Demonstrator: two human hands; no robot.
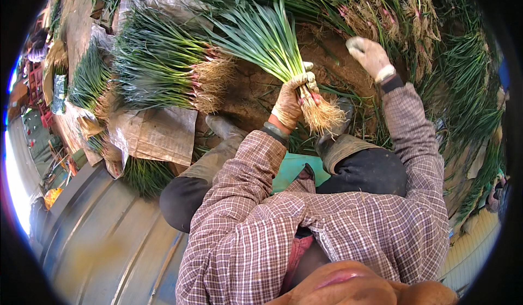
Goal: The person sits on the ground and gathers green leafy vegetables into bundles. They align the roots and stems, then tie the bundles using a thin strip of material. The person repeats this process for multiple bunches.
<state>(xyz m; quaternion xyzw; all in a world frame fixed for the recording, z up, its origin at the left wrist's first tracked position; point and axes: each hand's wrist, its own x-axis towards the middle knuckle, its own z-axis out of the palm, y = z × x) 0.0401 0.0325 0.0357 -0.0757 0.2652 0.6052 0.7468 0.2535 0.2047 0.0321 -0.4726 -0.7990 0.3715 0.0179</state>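
Note:
My left hand, in a soiled pale glove, is closed around a bunch of green garlic plants just above the roots. The leaves fan toward the upper left and the pale roots hang to the lower right. My right hand, gloved as well, is off to the right of the bunch over bare soil, its fingers slightly curled and blurred. Whether it holds anything cannot be told. Just above it lies a loose heap of the same plants, with reddish stem bases and tangled roots.
At the left, a neat stack of the plants rests on woven plastic sheeting, with smaller bundles beyond it. More plants cover the right side. My boots stand on the soil, and a ribbed metal wall is at the lower left.

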